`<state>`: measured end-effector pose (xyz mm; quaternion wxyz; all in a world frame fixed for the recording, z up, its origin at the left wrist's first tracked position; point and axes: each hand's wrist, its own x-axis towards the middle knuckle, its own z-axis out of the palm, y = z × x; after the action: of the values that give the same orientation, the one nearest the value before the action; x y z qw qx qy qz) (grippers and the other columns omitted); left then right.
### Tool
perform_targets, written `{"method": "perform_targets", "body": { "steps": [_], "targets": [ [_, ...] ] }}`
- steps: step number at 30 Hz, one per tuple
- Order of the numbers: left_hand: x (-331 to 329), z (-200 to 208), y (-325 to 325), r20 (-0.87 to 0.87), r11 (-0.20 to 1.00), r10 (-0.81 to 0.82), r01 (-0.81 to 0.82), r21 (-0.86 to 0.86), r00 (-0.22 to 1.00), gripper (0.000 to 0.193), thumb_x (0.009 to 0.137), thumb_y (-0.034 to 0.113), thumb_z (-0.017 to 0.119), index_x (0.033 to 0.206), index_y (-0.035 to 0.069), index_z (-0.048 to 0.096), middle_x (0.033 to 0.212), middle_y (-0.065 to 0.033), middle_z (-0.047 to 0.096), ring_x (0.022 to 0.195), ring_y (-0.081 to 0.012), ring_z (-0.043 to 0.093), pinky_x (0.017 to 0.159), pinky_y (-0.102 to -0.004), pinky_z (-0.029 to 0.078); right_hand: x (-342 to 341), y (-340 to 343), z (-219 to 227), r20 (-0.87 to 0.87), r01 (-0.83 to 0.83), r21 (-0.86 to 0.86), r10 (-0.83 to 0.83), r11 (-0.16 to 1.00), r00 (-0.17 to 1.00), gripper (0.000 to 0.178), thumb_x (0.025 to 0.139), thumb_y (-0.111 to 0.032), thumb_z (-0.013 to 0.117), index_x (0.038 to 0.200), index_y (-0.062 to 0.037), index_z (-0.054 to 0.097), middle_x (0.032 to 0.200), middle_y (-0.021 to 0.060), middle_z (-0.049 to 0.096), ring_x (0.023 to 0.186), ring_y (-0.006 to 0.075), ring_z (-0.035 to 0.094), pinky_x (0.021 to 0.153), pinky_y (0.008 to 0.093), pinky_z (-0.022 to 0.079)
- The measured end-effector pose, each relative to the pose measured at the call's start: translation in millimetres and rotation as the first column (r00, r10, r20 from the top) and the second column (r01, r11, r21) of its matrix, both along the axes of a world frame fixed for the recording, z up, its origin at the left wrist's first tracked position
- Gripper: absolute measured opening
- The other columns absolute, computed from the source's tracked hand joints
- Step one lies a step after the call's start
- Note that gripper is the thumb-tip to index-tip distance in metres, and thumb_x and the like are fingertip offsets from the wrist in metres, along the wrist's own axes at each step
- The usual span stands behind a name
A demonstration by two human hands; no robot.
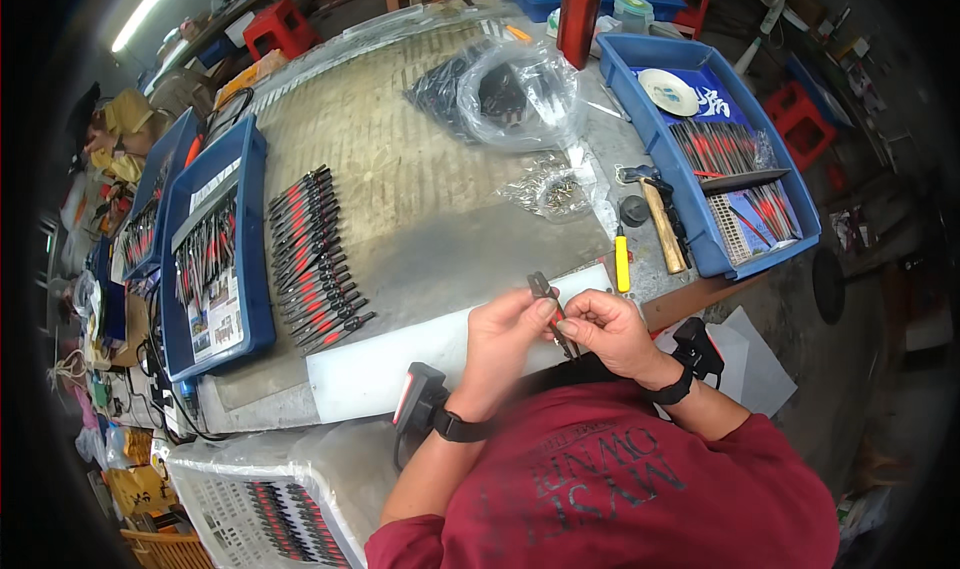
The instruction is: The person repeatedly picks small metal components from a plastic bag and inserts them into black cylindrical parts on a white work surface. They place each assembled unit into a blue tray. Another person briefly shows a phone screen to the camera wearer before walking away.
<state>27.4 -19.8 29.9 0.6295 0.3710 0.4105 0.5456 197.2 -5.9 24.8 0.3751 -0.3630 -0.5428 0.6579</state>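
My left hand (508, 331) and my right hand (612, 335) are close together above the near edge of the table, both with fingers pinched. Between them is a slim black-and-red tool (541, 286), whose dark, broader end sticks up past my left thumb. Two thin dark ends show below the fingers; its exact kind is not clear. Under my hands lies a white board (385, 366). To the left, a row of similar black-and-red tools (310, 259) lies side by side on the table.
Blue trays with slim red-and-dark parts flank the table, one left (262, 269), one right (712, 269). Nearby lie a hammer (662, 224), a yellow-handled tool (622, 261), a bag of small metal pieces (552, 191) and a larger plastic bag (545, 94). A white crate (215, 504) stands lower left.
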Motion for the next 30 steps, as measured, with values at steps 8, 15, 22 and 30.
{"method": "perform_targets", "body": {
  "steps": [8,15,22,30],
  "targets": [
    [-1.2,-4.3,0.1,-0.009,0.999,-0.019,0.020,0.034,1.000,0.015,0.088,0.012,0.064,0.092,-0.003,0.067,0.079,-0.0043,0.063,0.068,-0.0103,0.057,0.063,-0.0240,0.050,-2.1,1.1,0.8,-0.003,-0.029,0.020,0.029,0.999,1.000,0.010,0.089,-0.007,0.061,0.094,0.0015,0.061,0.087,0.0031,0.065,0.081,0.0063,0.057,0.073,0.0226,0.047],
    [-1.0,-6.0,-0.3,-0.036,1.000,-0.017,0.017,-0.008,0.999,0.014,0.087,0.011,0.066,0.091,-0.003,0.067,0.078,-0.0033,0.063,0.066,-0.0087,0.056,0.060,-0.0227,0.047,-0.1,4.5,1.5,0.094,-0.060,0.020,0.058,0.998,0.994,0.011,0.088,-0.008,0.062,0.092,0.0025,0.063,0.085,0.0032,0.065,0.078,0.0064,0.056,0.070,0.0230,0.047],
    [-2.1,-4.1,0.6,-0.104,0.997,-0.019,0.011,-0.080,0.994,0.011,0.086,0.010,0.067,0.086,-0.001,0.068,0.074,-0.0017,0.062,0.063,-0.0078,0.054,0.058,-0.0210,0.045,-0.1,6.5,-0.9,0.111,-0.074,-0.005,0.074,0.997,0.991,0.012,0.088,-0.009,0.063,0.091,0.0024,0.064,0.083,0.0022,0.064,0.076,0.0062,0.055,0.069,0.0226,0.046],
    [-0.6,-1.3,0.5,-0.090,0.996,-0.021,0.013,-0.087,0.996,0.013,0.087,0.011,0.066,0.081,0.000,0.067,0.073,-0.0013,0.061,0.062,-0.0074,0.053,0.058,-0.0212,0.044,-1.4,6.8,0.8,0.074,-0.112,-0.076,0.117,0.991,0.990,0.011,0.090,-0.009,0.061,0.090,0.0019,0.064,0.085,0.0031,0.065,0.080,0.0061,0.056,0.071,0.0227,0.046]
  ]
}}
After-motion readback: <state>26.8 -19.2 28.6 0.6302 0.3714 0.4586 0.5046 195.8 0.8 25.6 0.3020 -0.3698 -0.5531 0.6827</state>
